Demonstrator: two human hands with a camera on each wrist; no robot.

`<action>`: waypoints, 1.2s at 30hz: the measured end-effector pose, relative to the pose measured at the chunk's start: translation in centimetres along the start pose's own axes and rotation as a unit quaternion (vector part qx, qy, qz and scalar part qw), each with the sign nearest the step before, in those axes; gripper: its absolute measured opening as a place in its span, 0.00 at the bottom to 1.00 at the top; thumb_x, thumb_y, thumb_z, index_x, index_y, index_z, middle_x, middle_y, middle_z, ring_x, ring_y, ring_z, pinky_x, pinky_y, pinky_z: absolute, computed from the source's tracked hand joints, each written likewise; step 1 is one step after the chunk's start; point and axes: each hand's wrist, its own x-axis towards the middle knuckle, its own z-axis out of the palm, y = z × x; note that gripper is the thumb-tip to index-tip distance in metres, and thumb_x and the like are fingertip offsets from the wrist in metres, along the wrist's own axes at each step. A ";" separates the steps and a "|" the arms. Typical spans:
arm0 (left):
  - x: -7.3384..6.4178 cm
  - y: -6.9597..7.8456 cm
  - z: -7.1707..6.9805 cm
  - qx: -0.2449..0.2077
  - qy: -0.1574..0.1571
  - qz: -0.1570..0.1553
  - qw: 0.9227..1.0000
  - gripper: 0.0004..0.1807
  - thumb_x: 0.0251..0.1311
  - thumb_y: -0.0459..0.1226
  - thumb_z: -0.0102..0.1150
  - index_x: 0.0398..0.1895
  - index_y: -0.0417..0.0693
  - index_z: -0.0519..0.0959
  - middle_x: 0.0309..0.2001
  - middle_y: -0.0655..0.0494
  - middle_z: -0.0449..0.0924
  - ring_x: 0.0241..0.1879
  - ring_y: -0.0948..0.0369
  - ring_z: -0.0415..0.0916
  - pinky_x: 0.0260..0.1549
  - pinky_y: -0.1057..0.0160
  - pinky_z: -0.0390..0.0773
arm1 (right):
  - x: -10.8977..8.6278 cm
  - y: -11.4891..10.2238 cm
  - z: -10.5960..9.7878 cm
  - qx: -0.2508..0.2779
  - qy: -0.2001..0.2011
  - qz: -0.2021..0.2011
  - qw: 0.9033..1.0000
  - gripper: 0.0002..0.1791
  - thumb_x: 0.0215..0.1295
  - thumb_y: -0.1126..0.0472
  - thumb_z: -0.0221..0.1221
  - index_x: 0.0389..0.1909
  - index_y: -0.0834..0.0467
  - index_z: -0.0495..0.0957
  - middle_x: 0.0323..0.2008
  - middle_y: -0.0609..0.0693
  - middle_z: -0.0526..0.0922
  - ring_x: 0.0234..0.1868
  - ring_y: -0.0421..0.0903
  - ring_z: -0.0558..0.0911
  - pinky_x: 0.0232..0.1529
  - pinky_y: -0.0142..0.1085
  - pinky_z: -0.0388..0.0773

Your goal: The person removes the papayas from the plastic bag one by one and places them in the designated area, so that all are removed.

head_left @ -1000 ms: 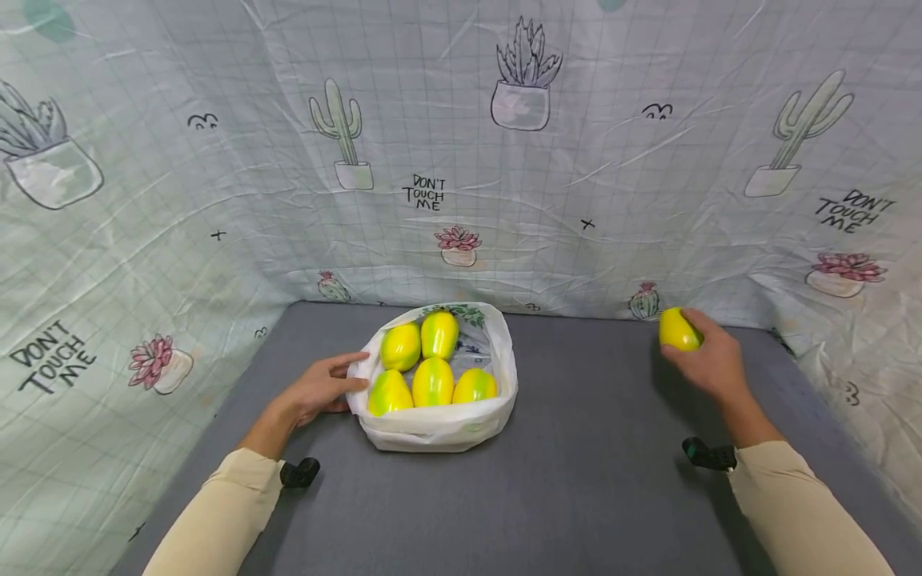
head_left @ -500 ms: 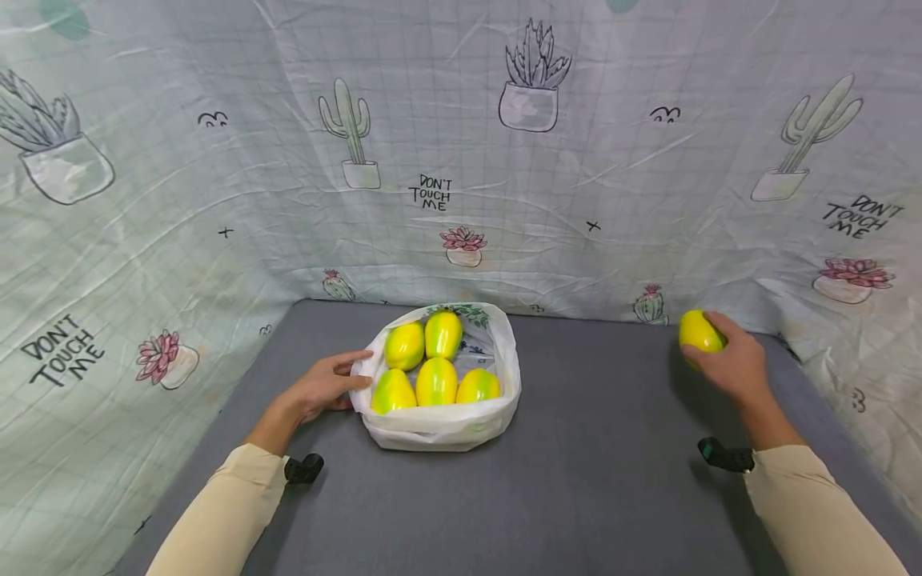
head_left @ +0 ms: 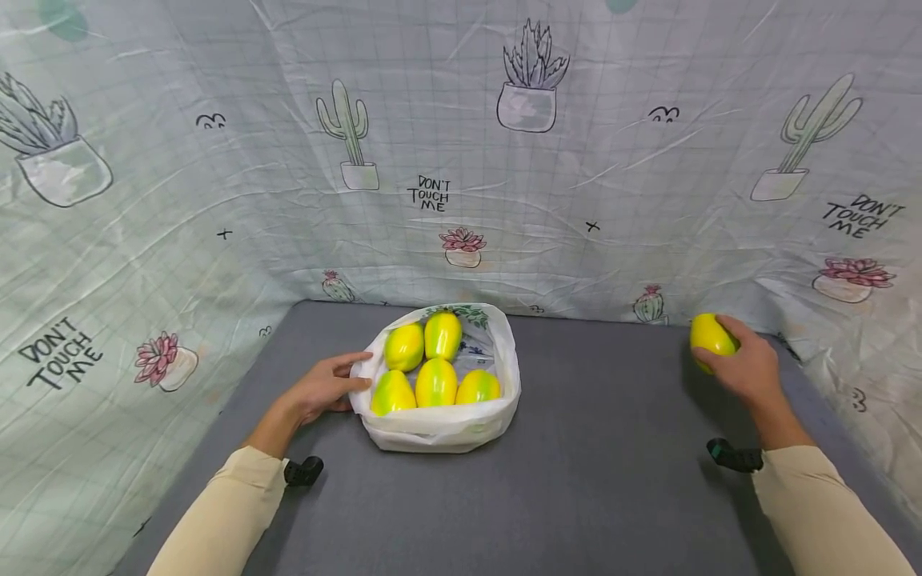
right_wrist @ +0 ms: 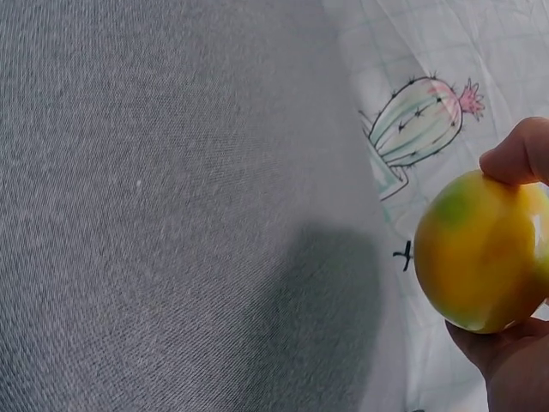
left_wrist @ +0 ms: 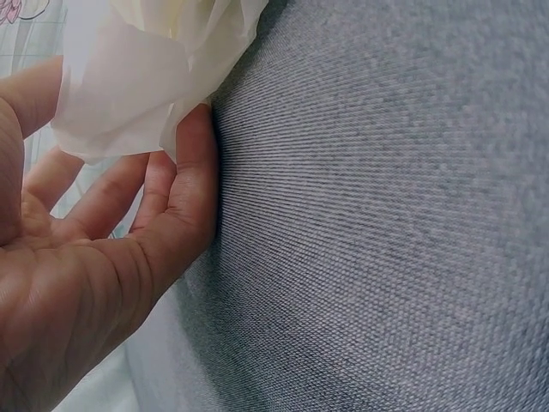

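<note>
In the head view, my left hand [head_left: 320, 390] grips the left side of a white plastic bag [head_left: 436, 439] standing with its mouth open on the table. In the left wrist view, my fingers [left_wrist: 199, 159] lie against the outside of the bag [left_wrist: 129, 81], low by the table. Several yellow-green mangoes [head_left: 435, 382] lie inside the bag. Far to the right, my right hand [head_left: 749, 370] holds another mango [head_left: 709, 334] above the table. The right wrist view shows this mango [right_wrist: 476, 257] held between thumb and fingers, its shadow on the cloth below.
A grey cloth-covered table [head_left: 576, 480] stretches under both hands. Behind it and along both sides hangs a pale curtain [head_left: 576, 184] printed with cacti and words, meeting the table's back edge close behind the right hand. Black straps with small devices sit at both wrists.
My right hand has moved right with the mango, away from the bag. My left hand stays at the bag's side, and the mangoes in the bag lie as before.
</note>
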 end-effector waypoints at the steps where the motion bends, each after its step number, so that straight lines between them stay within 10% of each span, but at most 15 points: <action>1: 0.0 0.0 0.0 0.000 0.001 0.000 1.000 0.40 0.70 0.43 0.66 0.82 0.52 0.61 0.78 0.35 0.62 0.57 0.54 0.79 0.47 0.55 0.86 | 0.0 0.1 0.0 -0.001 -0.001 0.004 1.000 0.43 0.71 0.50 0.61 0.79 0.66 0.58 0.70 0.78 0.66 0.54 0.71 0.71 0.42 0.55 0.71; 36: -0.1 0.1 0.0 0.012 0.011 -0.007 1.000 0.40 0.69 0.44 0.67 0.82 0.53 0.62 0.77 0.35 0.64 0.55 0.56 0.79 0.46 0.57 0.86 | 0.0 3.4 0.9 0.009 -0.015 0.001 1.000 0.41 0.70 0.53 0.63 0.77 0.68 0.61 0.66 0.81 0.67 0.53 0.72 0.71 0.42 0.53 0.68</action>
